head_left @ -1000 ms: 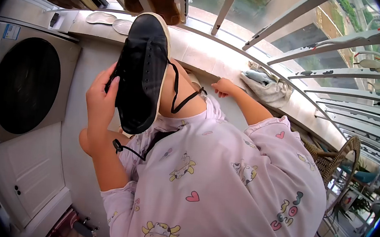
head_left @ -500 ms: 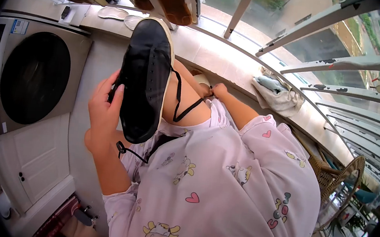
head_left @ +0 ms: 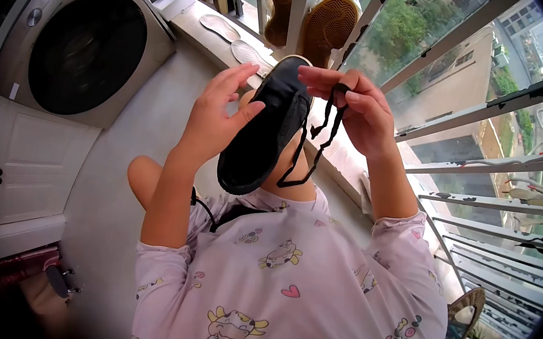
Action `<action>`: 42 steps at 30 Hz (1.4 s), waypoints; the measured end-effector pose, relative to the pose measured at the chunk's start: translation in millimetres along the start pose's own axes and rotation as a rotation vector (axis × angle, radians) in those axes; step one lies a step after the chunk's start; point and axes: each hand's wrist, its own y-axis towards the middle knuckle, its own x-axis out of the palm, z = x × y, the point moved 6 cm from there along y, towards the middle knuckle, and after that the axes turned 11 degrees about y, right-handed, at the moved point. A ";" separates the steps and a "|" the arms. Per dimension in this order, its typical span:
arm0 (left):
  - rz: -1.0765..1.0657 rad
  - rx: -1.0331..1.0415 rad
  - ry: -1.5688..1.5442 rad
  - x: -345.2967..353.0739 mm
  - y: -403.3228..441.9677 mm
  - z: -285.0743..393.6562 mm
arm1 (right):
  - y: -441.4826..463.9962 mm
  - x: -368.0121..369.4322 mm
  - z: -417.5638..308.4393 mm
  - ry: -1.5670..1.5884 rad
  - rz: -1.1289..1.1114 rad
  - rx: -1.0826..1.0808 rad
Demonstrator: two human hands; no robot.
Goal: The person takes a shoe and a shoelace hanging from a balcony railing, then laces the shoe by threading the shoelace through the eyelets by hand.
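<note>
A black shoe (head_left: 269, 119) with a pale sole edge rests on my raised leg, its opening toward me. My left hand (head_left: 219, 112) is at the shoe's left side, fingers apart, with the thumb tip over the shoe's edge; whether it touches cannot be made out. To the right of the shoe, my right hand (head_left: 361, 106) is raised and pinches a black shoelace (head_left: 318, 158). The lace loops at those fingers and hangs down in a slack bend beside the shoe.
Insoles (head_left: 252, 55) lie on the window ledge (head_left: 197, 26). Brown-soled shoes (head_left: 329, 27) stand by the white railing (head_left: 452, 119). A washing machine (head_left: 89, 51) is at left above a white cabinet (head_left: 34, 164). A wicker chair (head_left: 469, 303) sits at lower right.
My right hand has come up from beside my leg and now holds the lace. My left hand has loosened from the shoe's side. The shoe appears farther right and more tilted.
</note>
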 end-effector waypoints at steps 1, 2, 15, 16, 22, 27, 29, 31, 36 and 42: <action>-0.020 0.005 -0.077 2.9 2.0 7.2 | 10.4 16.7 -3.2 0.151 -0.040 0.055; -0.061 0.005 -0.165 7.4 2.9 9.5 | 21.3 26.7 -5.3 0.171 -0.052 0.062; -0.205 0.015 -0.321 39.1 13.1 16.6 | 52.5 92.2 -31.7 0.488 -0.317 0.066; -0.200 -0.019 -0.435 41.7 12.2 13.9 | 50.7 88.4 -37.7 0.489 -0.305 0.037; -0.292 -0.157 -0.457 23.6 10.0 -6.7 | 39.7 26.8 -80.0 0.513 -0.120 -0.222; -0.382 -0.267 -0.664 13.5 10.6 -12.6 | 28.3 -23.0 -80.5 -0.380 0.222 -0.298; -0.389 -0.278 -0.752 13.6 11.3 -10.5 | 16.1 -16.8 -78.3 -1.630 0.458 -0.368; -0.356 -0.279 -0.724 16.8 13.9 -7.0 | 4.9 21.2 -68.2 -1.819 0.409 -0.643; -0.227 -0.245 -0.667 21.3 24.9 3.9 | 2.0 62.1 9.9 -1.322 0.021 -0.086; -0.028 -0.191 -0.661 4.0 36.5 8.6 | 31.0 8.3 33.7 -0.441 0.157 0.152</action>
